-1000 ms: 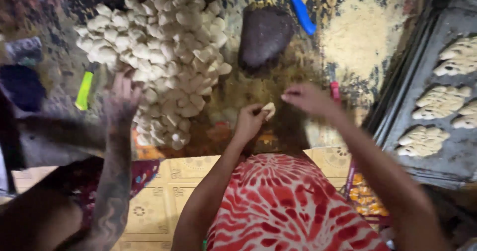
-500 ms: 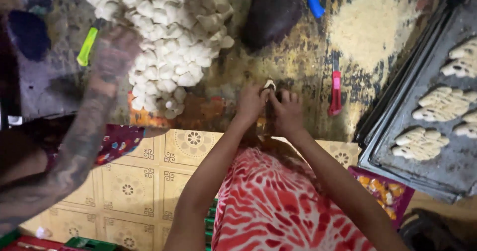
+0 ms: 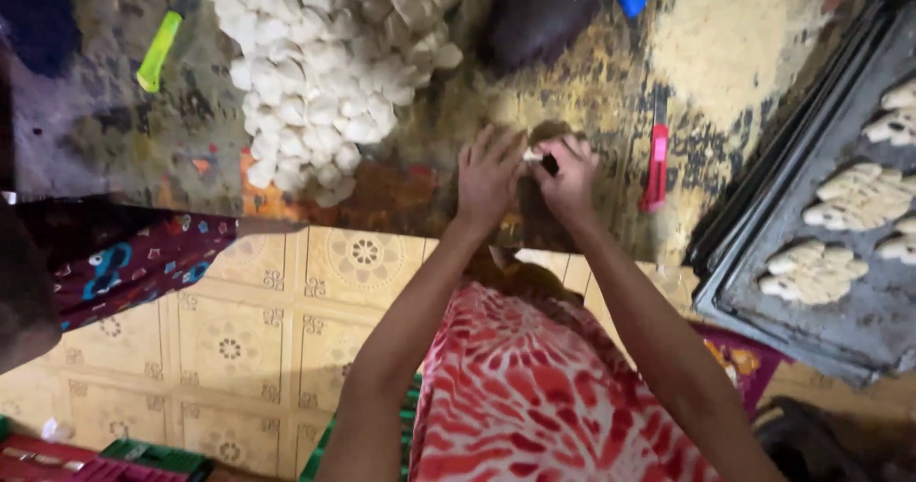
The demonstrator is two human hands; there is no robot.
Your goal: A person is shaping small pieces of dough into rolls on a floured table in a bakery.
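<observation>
Dough piece now pinched between left hand and right hand fingers, hands newly joined; heap at 11 o'clock; dark tool possibly held.

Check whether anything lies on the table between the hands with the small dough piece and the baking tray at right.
A red-handled tool lies on the table between both hands, which hold the dough piece, and the tray. Otherwise nothing visible.
</observation>
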